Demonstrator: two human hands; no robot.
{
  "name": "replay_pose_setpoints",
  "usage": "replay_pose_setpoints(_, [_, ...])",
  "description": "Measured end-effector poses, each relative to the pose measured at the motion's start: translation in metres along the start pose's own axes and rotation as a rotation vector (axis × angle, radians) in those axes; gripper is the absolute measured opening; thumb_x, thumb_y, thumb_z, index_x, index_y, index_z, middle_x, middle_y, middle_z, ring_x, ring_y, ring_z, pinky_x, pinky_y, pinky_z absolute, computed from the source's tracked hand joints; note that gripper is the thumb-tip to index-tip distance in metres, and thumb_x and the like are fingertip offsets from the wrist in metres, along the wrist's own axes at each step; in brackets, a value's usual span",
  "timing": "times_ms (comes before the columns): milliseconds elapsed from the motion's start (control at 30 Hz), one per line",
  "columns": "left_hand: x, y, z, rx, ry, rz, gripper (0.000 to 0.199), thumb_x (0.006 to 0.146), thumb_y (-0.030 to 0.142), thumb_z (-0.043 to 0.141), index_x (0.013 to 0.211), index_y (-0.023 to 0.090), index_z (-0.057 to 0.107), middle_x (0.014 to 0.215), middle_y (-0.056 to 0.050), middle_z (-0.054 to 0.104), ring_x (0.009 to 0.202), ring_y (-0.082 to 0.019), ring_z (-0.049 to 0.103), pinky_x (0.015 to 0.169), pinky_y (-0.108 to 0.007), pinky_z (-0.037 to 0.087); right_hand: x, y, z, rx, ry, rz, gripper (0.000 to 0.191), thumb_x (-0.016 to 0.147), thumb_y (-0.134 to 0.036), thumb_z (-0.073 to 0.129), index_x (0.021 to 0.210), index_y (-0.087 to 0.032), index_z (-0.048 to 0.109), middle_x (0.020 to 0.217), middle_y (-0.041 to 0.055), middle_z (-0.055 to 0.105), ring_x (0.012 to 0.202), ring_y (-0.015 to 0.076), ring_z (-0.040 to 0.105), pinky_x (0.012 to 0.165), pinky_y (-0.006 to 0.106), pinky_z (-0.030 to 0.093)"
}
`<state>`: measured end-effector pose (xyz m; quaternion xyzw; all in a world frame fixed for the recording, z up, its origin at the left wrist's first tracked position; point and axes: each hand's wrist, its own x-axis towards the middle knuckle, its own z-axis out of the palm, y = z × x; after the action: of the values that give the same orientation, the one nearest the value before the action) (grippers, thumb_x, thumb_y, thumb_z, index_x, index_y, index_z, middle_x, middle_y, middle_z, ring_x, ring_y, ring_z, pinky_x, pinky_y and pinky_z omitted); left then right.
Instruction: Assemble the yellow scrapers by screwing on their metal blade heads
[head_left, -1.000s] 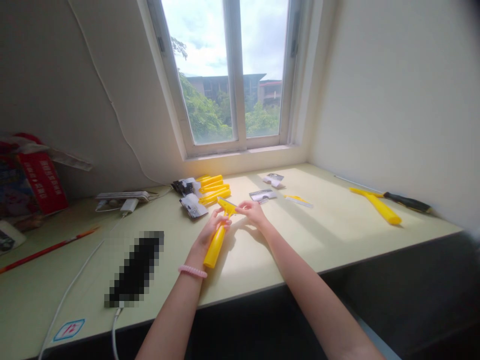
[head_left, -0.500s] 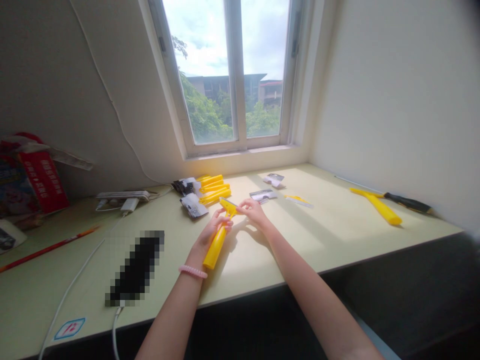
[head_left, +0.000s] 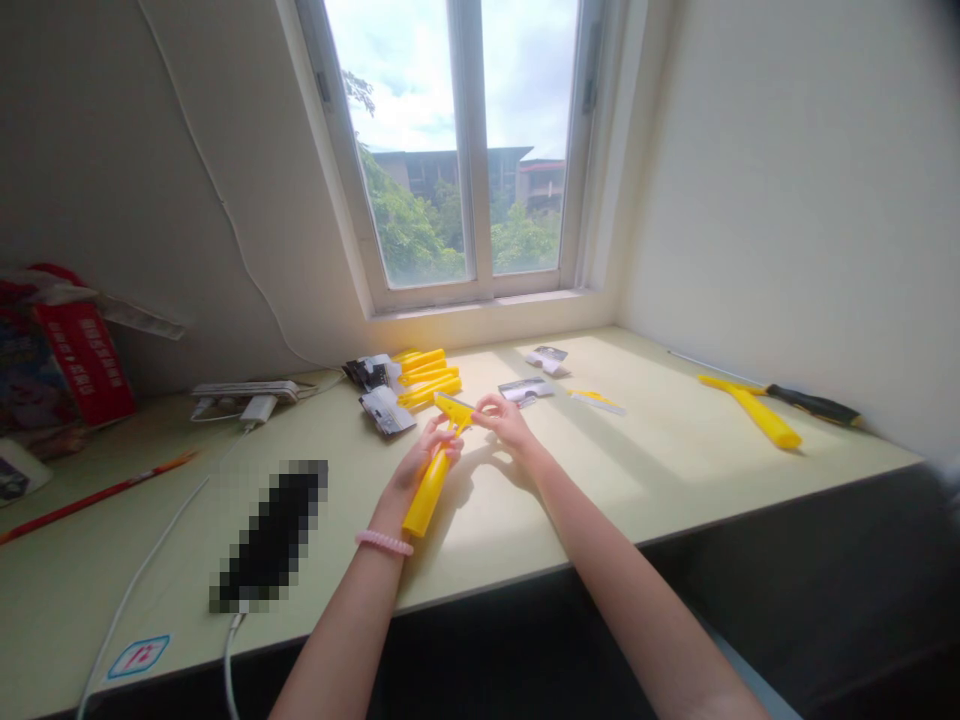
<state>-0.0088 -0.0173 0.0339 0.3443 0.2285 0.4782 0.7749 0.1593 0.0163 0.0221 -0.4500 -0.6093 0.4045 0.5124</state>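
Observation:
A yellow scraper with a wide flat head lies slanted in my left hand, whose fingers wrap round its neck just below the head. Its thick handle points down toward my wrist, which has a pink coil band. At the right end of the head is my right hand, thumb and fingers pinched against the corner. Beyond my left hand, several more yellow scrapers lie in a bunch, their heads covered by black and white card sleeves.
Torn card packaging and a thin yellow strip lie past my right hand. Far right are another yellow scraper and a black-handled screwdriver. A blurred black phone, cables and a power strip are on the left, below the window.
The scraper and both hands have shifted very slightly left, and its head is turned a little. My grip looks the same.

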Motion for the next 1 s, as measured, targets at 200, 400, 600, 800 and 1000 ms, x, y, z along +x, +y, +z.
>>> replay_pose_setpoints(200, [0.001, 0.001, -0.001, -0.012, 0.101, 0.022, 0.049, 0.072, -0.001, 0.054, 0.113, 0.023, 0.043, 0.081, 0.001, 0.052, 0.051, -0.003, 0.048, 0.047, -0.01, 0.04, 0.013, 0.014, -0.007, -0.11, 0.095, 0.021, 0.022, 0.084, -0.039, 0.049, 0.092, -0.023, 0.063, 0.092, 0.0044, 0.067, 0.084, 0.0187, 0.06, 0.071, 0.03, 0.047])
replay_pose_setpoints(400, [0.005, -0.001, -0.006, 0.05, 0.216, 0.057, 0.044, 0.069, -0.001, 0.056, 0.106, 0.021, 0.046, 0.077, 0.0, 0.055, 0.051, -0.005, 0.051, 0.045, -0.012, 0.039, 0.024, 0.041, -0.042, -0.795, 0.422, -0.058, 0.032, 0.079, -0.011, 0.047, 0.099, -0.023, 0.07, 0.111, 0.0116, 0.059, 0.107, 0.0275, 0.045, 0.094, 0.04, 0.035])
replay_pose_setpoints(600, [0.006, 0.001, -0.003, -0.068, 0.213, 0.095, 0.042, 0.07, -0.002, 0.055, 0.104, 0.021, 0.045, 0.085, -0.002, 0.056, 0.053, -0.004, 0.051, 0.044, -0.01, 0.038, 0.023, 0.04, -0.05, -1.078, 0.245, -0.074, 0.028, 0.085, -0.015, 0.048, 0.1, -0.024, 0.07, 0.113, 0.0129, 0.055, 0.106, 0.0282, 0.043, 0.091, 0.04, 0.033])
replay_pose_setpoints(800, [0.005, 0.002, 0.002, -0.067, 0.257, 0.084, 0.041, 0.069, -0.004, 0.056, 0.099, 0.021, 0.045, 0.084, -0.001, 0.056, 0.051, -0.004, 0.05, 0.042, -0.011, 0.037, 0.019, 0.037, -0.055, -1.101, 0.315, 0.055, 0.018, 0.085, -0.02, 0.053, 0.085, -0.023, 0.07, 0.11, 0.0122, 0.056, 0.108, 0.0293, 0.044, 0.091, 0.044, 0.031])
replay_pose_setpoints(1000, [0.001, 0.004, 0.006, -0.046, 0.264, 0.084, 0.041, 0.069, -0.004, 0.055, 0.1, 0.021, 0.044, 0.076, 0.002, 0.052, 0.048, -0.004, 0.049, 0.04, -0.012, 0.037, 0.016, 0.032, -0.071, -0.768, 0.343, 0.005, 0.02, 0.084, -0.023, 0.049, 0.084, -0.021, 0.069, 0.096, 0.0093, 0.065, 0.089, 0.0221, 0.058, 0.08, 0.037, 0.042])
